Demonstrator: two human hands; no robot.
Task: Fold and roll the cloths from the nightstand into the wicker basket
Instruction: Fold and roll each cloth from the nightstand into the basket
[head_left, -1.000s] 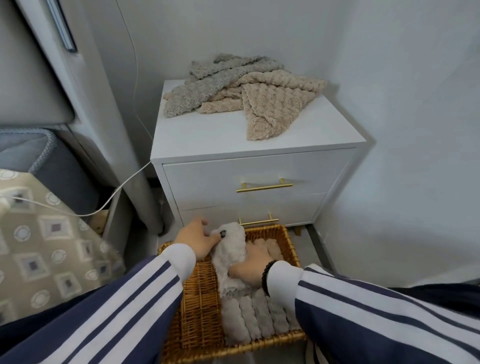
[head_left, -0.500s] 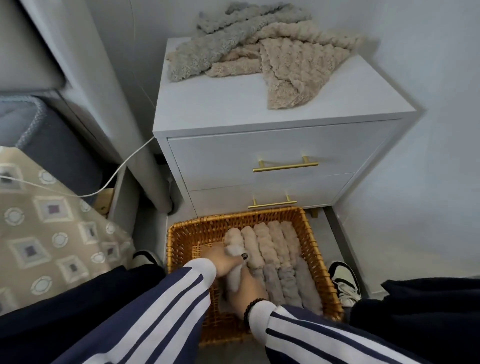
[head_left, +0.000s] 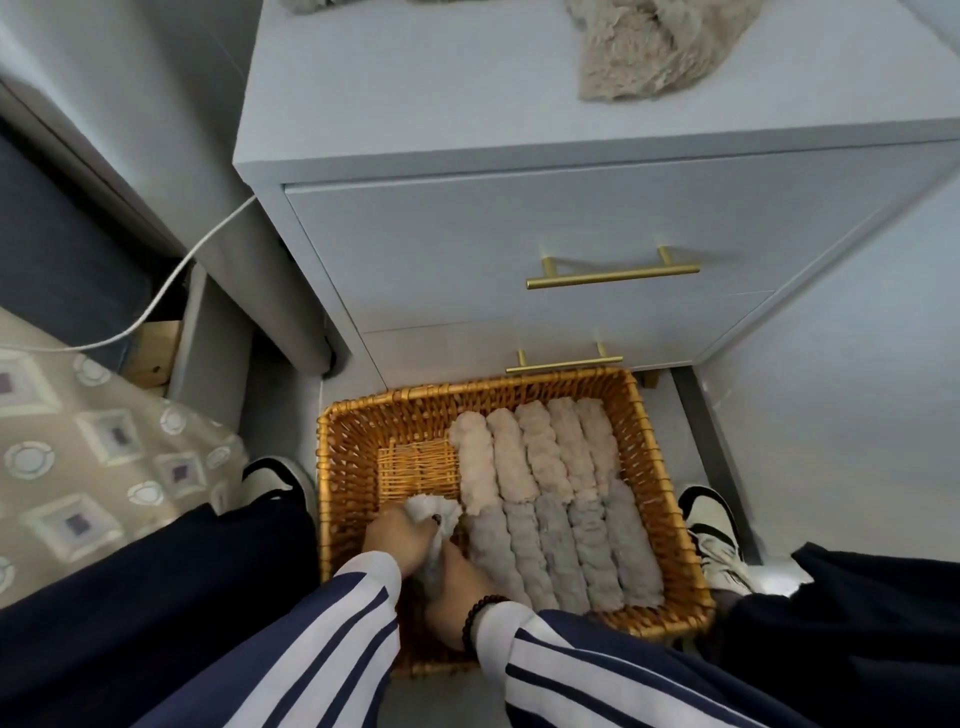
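Pale, fluffy rolled cloth (head_left: 434, 512) gripped by curled fingers of left hand (head_left: 397, 538) and right hand (head_left: 457, 582) inside woven wicker basket (head_left: 343, 441), beside nubbly beige and grey rolls (head_left: 550, 499).

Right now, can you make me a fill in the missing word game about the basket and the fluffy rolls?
1. Both hands hold a white rolled cloth inside the ____ basket.
2. The right hand wears a ____ of dark beads at its wrist.
3. The nightstand has ____ gold drawer handles.
4. The left hand grips the ____ cloth.

Missing words: wicker; bracelet; two; white
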